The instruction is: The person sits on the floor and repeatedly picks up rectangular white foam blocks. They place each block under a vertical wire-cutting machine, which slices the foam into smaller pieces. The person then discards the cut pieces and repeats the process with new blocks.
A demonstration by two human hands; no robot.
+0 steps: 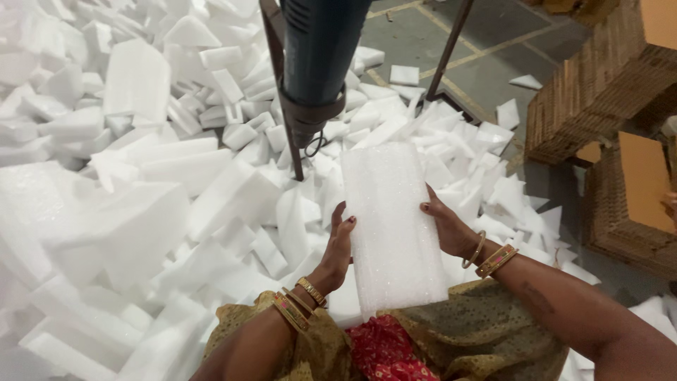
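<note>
Both hands are holding a white foam slab (391, 226) upright over the lap, its long side running away from the person. The left hand (338, 250) is pressing against the slab's left edge, fingers curled loosely along it, thumb resting on the face. The right hand (448, 226) is gripping the slab's right edge, fingers wrapped behind it, thumb lying on the front. Gold bangles (490, 255) are sitting on the right wrist just beside the slab's lower right corner. Directly beyond the slab's far end, a dark blue heat tool (317, 63) is hanging nozzle-down in a metal stand (285, 106), its tip near the slab's top edge but not touching. A heap of white foam offcuts (141, 176) is spreading left of the slab and behind it. Stacks of brown cardboard (599, 92) are standing well to the slab's right, on the grey floor (451, 42).
</note>
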